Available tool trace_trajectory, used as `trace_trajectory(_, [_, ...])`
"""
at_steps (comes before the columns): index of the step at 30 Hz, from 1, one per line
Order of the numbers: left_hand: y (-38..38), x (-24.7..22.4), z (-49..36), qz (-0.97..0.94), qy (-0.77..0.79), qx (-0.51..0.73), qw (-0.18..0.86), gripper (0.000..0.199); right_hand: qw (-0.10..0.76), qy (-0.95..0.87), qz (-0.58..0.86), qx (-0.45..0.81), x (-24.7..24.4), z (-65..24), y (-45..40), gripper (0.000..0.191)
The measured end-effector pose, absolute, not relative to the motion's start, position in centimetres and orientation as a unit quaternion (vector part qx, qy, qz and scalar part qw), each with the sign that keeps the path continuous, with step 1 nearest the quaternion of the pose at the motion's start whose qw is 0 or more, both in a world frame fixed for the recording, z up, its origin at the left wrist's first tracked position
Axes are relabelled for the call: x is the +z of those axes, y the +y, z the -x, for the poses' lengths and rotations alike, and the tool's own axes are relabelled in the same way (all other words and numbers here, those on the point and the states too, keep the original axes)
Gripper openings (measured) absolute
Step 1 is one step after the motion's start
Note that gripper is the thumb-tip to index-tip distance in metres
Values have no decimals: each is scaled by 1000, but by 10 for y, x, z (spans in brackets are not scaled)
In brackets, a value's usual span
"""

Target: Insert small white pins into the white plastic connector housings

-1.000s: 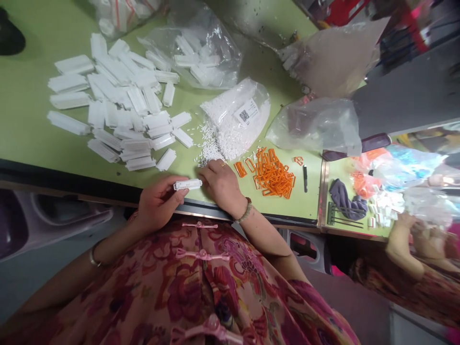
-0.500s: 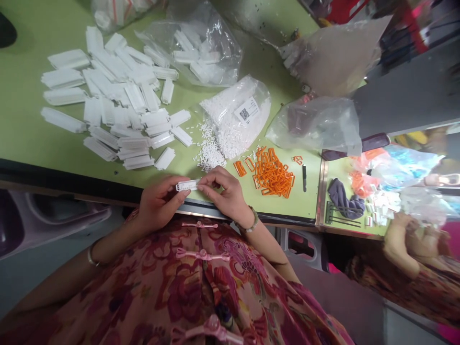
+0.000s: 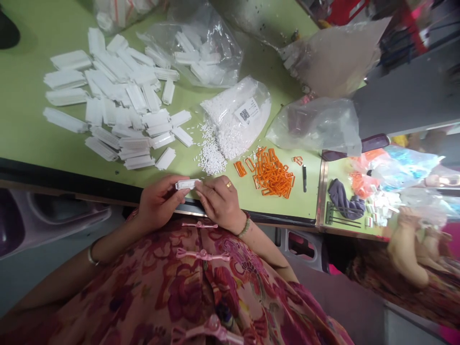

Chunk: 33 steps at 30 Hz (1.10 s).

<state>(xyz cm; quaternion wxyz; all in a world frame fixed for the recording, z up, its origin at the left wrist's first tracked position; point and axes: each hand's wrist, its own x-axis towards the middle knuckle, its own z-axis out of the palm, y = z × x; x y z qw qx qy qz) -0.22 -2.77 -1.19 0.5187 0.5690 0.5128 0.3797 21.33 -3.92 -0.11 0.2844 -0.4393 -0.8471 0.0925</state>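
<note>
My left hand [image 3: 160,199] grips a small white plastic strip [image 3: 187,184] between thumb and fingers, just above the dark table edge. My right hand [image 3: 219,201] lies to its right, with the fingertips at the strip's right end. A loose heap of white ribbed plastic pieces [image 3: 122,108] spreads across the green tabletop [image 3: 28,96] above my hands. Nearest my right hand is a spill of tiny white pellets [image 3: 211,159] from a labelled bag [image 3: 233,122]. Orange plastic rectangular frames [image 3: 273,172] lie in a pile to the right.
See-through plastic bags [image 3: 316,127] lie along the far side, some holding white pieces. A black pen [image 3: 304,178] lies beside the orange frames. To the right, a co-worker's hand [image 3: 404,249] is near a neighbouring table with grey cloth [image 3: 345,199] and mixed bags.
My right hand has eased back from pinching the strip's end, its fingers now flatter and lower. My left hand keeps the strip. The co-worker's hand has shifted slightly.
</note>
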Motion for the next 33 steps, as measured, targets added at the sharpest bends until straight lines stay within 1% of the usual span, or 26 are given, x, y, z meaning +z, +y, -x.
trace_trajectory(3, [-27,-16,5,-551,492,389,551,26,245,-859,444,64,-9,-215,-43,29])
trace_trajectory(5, [-27,-18,6,-543,475,393,571,25,260,-855,441,84,-10,-218,-42,29])
trace_trajectory(8, [-28,-17,6,-552,459,396,572,24,340,-789,473,198,-6,-222,-39,26])
trace_trajectory(10, [-29,-16,6,-568,457,401,554,25,382,-703,514,310,-3,-224,-37,33])
trace_trajectory(12, [-30,-16,6,-585,458,402,535,25,384,-620,525,438,-1,-222,-35,45])
trace_trajectory(13, [-30,-15,6,-594,459,402,525,25,375,-587,515,500,0,-220,-35,49])
trace_trajectory(15, [-29,-15,6,-614,460,400,501,24,353,-532,491,593,1,-215,-34,46])
trace_trajectory(18, [-27,-13,7,-642,455,397,473,22,357,-463,488,648,2,-205,-35,38])
trace_trajectory(22, [-26,-8,7,-666,445,388,457,22,395,-378,467,695,-1,-197,-35,38])
trace_trajectory(24, [-27,-8,7,-662,446,389,459,21,385,-374,456,710,0,-200,-33,37])
trace_trajectory(25, [-28,-10,6,-651,451,394,466,20,371,-392,455,708,2,-204,-32,37])
trace_trajectory(27, [-30,-14,4,-601,465,426,491,20,344,-462,470,669,5,-219,-28,44])
trace_trajectory(28, [-31,-16,2,-562,472,453,506,20,336,-509,490,623,7,-228,-26,50])
trace_trajectory(29, [-31,-19,0,-519,476,483,520,20,336,-557,523,550,8,-237,-25,51])
trace_trajectory(30, [-32,-21,-1,-479,475,511,533,20,331,-601,567,456,8,-245,-24,41])
trace_trajectory(31, [-31,-22,-3,-447,471,532,544,19,315,-640,600,363,7,-251,-23,27])
trace_trajectory(32, [-31,-23,-4,-427,466,546,551,19,293,-674,613,289,5,-254,-24,16])
trace_trajectory(33, [-31,-24,-5,-417,462,551,556,19,271,-705,612,234,3,-254,-24,11])
